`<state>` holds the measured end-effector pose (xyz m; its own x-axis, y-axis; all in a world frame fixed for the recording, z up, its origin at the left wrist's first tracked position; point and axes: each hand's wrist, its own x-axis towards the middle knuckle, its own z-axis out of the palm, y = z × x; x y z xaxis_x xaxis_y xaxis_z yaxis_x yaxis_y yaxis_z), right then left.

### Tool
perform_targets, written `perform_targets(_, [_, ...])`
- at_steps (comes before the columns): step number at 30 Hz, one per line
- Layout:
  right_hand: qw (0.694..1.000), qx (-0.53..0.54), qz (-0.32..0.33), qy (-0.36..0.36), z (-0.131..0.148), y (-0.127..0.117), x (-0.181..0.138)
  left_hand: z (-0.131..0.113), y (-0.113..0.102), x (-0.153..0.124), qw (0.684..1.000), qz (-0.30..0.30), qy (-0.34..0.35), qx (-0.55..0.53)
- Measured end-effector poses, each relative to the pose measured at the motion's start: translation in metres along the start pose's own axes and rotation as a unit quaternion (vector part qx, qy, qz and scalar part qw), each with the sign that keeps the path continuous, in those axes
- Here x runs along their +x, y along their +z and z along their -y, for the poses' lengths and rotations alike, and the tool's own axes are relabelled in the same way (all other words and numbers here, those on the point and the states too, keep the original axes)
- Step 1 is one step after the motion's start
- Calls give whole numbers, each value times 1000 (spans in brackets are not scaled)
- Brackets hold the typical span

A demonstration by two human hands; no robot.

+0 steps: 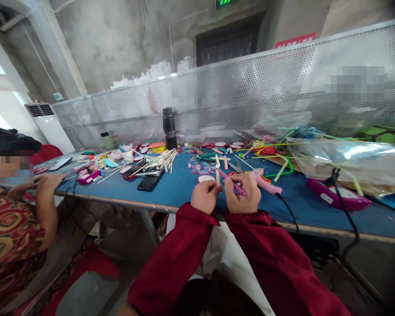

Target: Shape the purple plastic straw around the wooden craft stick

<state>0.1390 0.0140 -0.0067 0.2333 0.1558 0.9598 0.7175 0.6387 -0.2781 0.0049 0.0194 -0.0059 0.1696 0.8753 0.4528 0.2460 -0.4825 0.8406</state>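
Note:
My left hand (204,197) is closed in a pinch at the table's front edge. A thin beige strip (217,176) stands up at its fingertips, seemingly held there. Close beside it, my right hand (244,195) is wrapped round a slim purple pen-like tool (239,189), whose tip points toward the left fingertips. A pink device shaped like a glue gun (270,184) lies just right of that hand, with a black cord running off the edge. Behind my left hand lies a white disc (206,178); small coloured bits (202,167) are scattered farther back.
A purple box with a cord (337,197) sits at right, near clear plastic bags (345,160). Paper sticks (159,162), a black phone (150,181) and a black bottle (170,129) stand left of centre. A co-worker (16,219) sits at far left. A perforated metal screen (213,96) backs the table.

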Motion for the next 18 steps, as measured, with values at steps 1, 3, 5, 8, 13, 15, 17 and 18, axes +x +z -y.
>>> perform_targets(1, [1000,1,2,1,0,0,0,1,0,0,1000,-5,-1,0])
perform_targets(3, [1000,5,9,5,0,0,-1,3,1,1,1000,-12,-5,0])
perform_targets(5, [1000,5,11,11,-1,1,-2,5,1,2,1000,-11,-9,-3])
perform_targets(8, [1000,0,2,17,-2,2,-3,8,2,3,1000,-7,-11,-11])
perform_targets(13, [1000,4,-5,3,-1,1,-2,8,2,3,1000,-8,-6,-15])
perform_targets(15, [1000,4,-5,-2,-1,1,-1,7,2,3,1000,-5,-9,-11])
perform_targets(17, [1000,3,-2,-4,-1,1,0,6,2,3,1000,-1,-12,-7])
perform_targets(18, [1000,4,0,-4,-1,1,0,6,3,4,1000,1,-11,-7])
